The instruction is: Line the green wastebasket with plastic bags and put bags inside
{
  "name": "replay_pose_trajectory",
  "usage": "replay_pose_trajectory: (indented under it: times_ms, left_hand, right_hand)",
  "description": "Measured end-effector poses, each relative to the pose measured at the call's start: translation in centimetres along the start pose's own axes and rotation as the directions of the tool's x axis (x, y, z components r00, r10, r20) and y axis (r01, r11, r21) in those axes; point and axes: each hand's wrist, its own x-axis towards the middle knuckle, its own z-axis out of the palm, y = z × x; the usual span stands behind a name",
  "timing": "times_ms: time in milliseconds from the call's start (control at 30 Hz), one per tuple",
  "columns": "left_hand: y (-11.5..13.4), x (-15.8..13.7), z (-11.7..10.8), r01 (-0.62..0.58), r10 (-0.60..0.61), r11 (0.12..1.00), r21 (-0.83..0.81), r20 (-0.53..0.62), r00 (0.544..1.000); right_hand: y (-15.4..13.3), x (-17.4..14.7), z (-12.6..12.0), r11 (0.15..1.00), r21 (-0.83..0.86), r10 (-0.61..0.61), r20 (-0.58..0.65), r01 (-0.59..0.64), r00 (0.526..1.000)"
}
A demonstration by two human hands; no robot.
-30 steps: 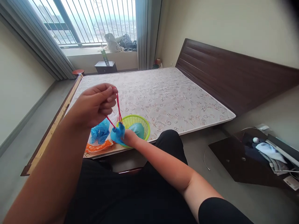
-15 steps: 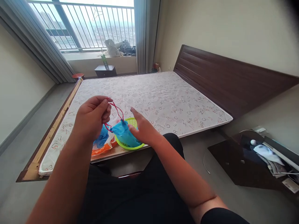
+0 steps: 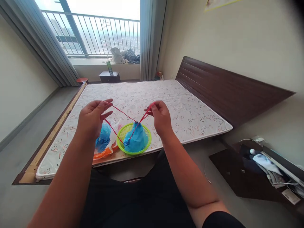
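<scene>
While one crumpled blue bag [image 3: 104, 140] lies on orange plastic [image 3: 104, 153] at the left, the left hand [image 3: 92, 118] and right hand [image 3: 161, 117] each pinch one red drawstring [image 3: 118, 110], two in all, of a second blue bag [image 3: 137, 140] sitting in one green basket [image 3: 121, 143] on the mattress [image 3: 166, 98].

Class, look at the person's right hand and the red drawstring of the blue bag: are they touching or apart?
Touching. The head view shows the right hand pinching the red drawstring between its fingertips, the string running taut down to the blue bag in the green basket.
</scene>
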Motion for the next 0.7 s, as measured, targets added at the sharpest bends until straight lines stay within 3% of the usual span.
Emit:
replay_pose_trajectory:
  times_ms: [67, 167, 233, 300, 500, 700]
  left_hand:
    - [-0.4, 0.8, -1.3, 0.094, -0.087, 0.966, -0.243, 0.038, 0.995]
    - [-1.4, 1.3, -2.8, 0.186, -0.181, 0.795, -0.577, 0.067, 0.981]
    - [-2.2, 1.1, -3.3, 0.192, -0.21, 0.691, -0.697, 0.06, 0.976]
    - [-3.1, 0.5, -3.5, 0.192, -0.211, 0.658, -0.728, 0.066, 0.975]
    - [-4.6, -0.6, -3.7, 0.063, -0.033, 0.763, -0.643, 0.058, 0.998]
    - [-5.3, -1.0, -3.9, -0.039, 0.025, 0.934, -0.356, -0.045, 0.999]
  right_hand:
    - [-0.1, 1.2, -1.3, 0.965, 0.252, 0.067, 0.032, -0.073, 0.997]
    - [0.3, 2.2, -2.7, 0.858, 0.498, 0.12, 0.035, -0.122, 0.992]
    - [0.9, 2.1, -2.9, 0.812, 0.569, 0.15, 0.01, -0.129, 0.989]
    - [1.5, 1.6, -2.8, 0.786, 0.597, 0.188, 0.016, -0.161, 0.982]
    - [2.9, 0.7, -2.7, 0.785, 0.577, 0.238, 0.058, -0.227, 0.97]
    - [3.9, 0.7, -4.0, 0.848, 0.486, 0.226, 0.032, -0.212, 0.974]
